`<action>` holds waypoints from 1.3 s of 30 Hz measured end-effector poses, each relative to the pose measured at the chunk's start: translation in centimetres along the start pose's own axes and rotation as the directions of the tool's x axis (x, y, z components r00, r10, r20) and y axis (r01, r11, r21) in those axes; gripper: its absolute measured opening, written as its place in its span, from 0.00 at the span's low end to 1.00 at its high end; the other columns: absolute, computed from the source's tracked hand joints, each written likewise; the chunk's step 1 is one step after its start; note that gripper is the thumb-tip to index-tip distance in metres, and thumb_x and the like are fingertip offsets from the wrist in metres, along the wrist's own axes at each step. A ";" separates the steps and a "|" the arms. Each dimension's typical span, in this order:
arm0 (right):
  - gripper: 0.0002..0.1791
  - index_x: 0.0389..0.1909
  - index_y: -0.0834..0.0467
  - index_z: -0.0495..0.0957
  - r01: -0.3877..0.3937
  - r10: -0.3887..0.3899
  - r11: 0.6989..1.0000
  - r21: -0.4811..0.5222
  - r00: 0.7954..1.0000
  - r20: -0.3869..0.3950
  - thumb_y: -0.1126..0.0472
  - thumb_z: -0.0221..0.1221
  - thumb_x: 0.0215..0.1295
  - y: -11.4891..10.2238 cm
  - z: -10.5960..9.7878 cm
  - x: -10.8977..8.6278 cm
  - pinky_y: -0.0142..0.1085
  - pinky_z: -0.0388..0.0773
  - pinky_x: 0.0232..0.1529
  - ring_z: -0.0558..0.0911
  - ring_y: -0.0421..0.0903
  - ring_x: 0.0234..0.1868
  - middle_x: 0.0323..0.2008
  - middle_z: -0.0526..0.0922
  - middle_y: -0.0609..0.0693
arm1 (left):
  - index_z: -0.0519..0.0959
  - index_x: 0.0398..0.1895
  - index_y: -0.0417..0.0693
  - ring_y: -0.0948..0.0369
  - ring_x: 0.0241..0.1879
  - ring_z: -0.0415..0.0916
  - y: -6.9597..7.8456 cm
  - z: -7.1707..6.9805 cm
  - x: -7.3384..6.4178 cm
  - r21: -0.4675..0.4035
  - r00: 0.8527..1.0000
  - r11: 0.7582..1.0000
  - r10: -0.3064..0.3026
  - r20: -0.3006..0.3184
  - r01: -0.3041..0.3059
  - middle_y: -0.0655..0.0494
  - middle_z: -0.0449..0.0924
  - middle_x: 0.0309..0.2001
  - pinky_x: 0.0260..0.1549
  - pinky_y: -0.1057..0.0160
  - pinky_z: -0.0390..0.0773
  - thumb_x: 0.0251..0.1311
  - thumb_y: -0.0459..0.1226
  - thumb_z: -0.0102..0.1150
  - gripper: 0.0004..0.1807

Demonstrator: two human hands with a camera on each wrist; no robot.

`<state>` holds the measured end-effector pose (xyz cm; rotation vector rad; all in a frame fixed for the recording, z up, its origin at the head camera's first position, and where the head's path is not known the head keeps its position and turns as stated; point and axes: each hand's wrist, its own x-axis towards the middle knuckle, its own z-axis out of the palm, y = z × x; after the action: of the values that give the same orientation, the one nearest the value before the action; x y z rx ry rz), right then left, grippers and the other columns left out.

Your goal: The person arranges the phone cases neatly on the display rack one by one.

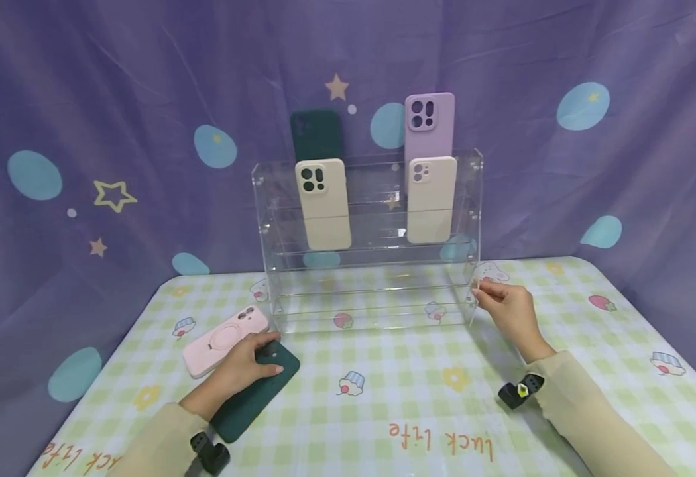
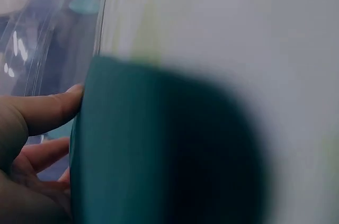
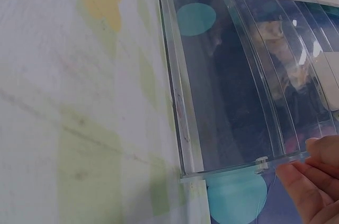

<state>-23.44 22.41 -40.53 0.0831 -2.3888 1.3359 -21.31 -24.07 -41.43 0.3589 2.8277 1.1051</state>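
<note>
My left hand (image 1: 242, 364) grips a dark green phone case (image 1: 258, 397) by its upper end, low over the front left of the table. In the left wrist view, thumb and fingers meet the edge of the green case (image 2: 122, 144), which looks blurred close up. A pink phone case (image 1: 225, 339) with a ring on its back lies beside that hand. My right hand (image 1: 512, 311) pinches the right side panel of a clear acrylic display rack (image 1: 372, 291). The right wrist view shows thumb and fingers (image 3: 312, 181) at the panel's edge.
On the rack's upper tiers stand a dark green case (image 1: 318, 136), a purple case (image 1: 431, 132) and two cream cases, left (image 1: 327, 212) and right (image 1: 431, 205). A checked tablecloth (image 1: 407, 397) covers the table. Behind hangs a purple curtain (image 1: 145, 86).
</note>
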 end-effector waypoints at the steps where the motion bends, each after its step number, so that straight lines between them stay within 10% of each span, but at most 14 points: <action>1: 0.15 0.47 0.71 0.79 -0.004 0.004 1.000 0.002 1.000 0.005 0.65 0.61 0.62 0.0 0.1 0.0 0.20 0.76 0.28 0.78 0.24 0.26 0.43 0.81 0.66 | 0.72 0.59 0.32 0.42 0.57 0.69 -0.1 -0.1 0.1 -0.031 1.000 0.999 -0.014 0.008 0.014 0.35 0.71 0.58 0.55 0.46 0.69 0.51 0.32 0.68 0.30; 8: 0.16 0.46 0.70 0.80 -0.005 0.005 1.000 0.001 1.000 0.006 0.63 0.61 0.62 0.1 0.3 0.1 0.19 0.76 0.29 0.79 0.24 0.26 0.42 0.82 0.65 | 0.75 0.55 0.31 0.55 0.47 0.76 -0.9 -1.4 0.6 -0.206 0.989 0.973 -0.081 0.123 0.105 0.40 0.78 0.52 0.43 0.64 0.76 0.64 0.34 0.55 0.19; 19: 0.16 0.47 0.71 0.79 -0.016 0.016 1.000 0.011 1.000 0.008 0.64 0.61 0.62 0.1 0.1 0.1 0.20 0.77 0.29 0.79 0.25 0.27 0.43 0.82 0.66 | 0.73 0.56 0.29 0.65 0.36 0.78 0.3 -3.0 1.1 -0.313 0.949 0.945 0.015 0.316 0.089 0.53 0.82 0.38 0.37 0.68 0.77 0.65 0.33 0.53 0.19; 32: 0.15 0.46 0.71 0.80 -0.004 0.005 1.000 0.007 1.000 -0.005 0.64 0.61 0.62 0.4 0.0 0.1 0.20 0.77 0.28 0.78 0.23 0.26 0.44 0.81 0.67 | 0.73 0.58 0.33 0.63 0.31 0.75 5.4 -3.2 2.1 -0.343 0.945 0.938 0.074 0.319 0.042 0.55 0.80 0.30 0.24 0.69 0.71 0.67 0.35 0.52 0.19; 39: 0.15 0.45 0.71 0.80 -0.002 0.002 1.000 0.004 1.000 -0.006 0.65 0.62 0.61 0.5 0.1 0.2 0.20 0.77 0.28 0.77 0.22 0.26 0.43 0.81 0.66 | 0.72 0.58 0.31 0.66 0.35 0.78 8.7 -2.0 3.6 -0.470 0.966 0.882 0.099 0.239 0.026 0.59 0.81 0.34 0.34 0.67 0.78 0.66 0.32 0.51 0.19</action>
<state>-23.74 22.64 -40.86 0.0773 -2.3817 1.3404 -23.44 -18.25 -34.04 0.4703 2.2403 1.5717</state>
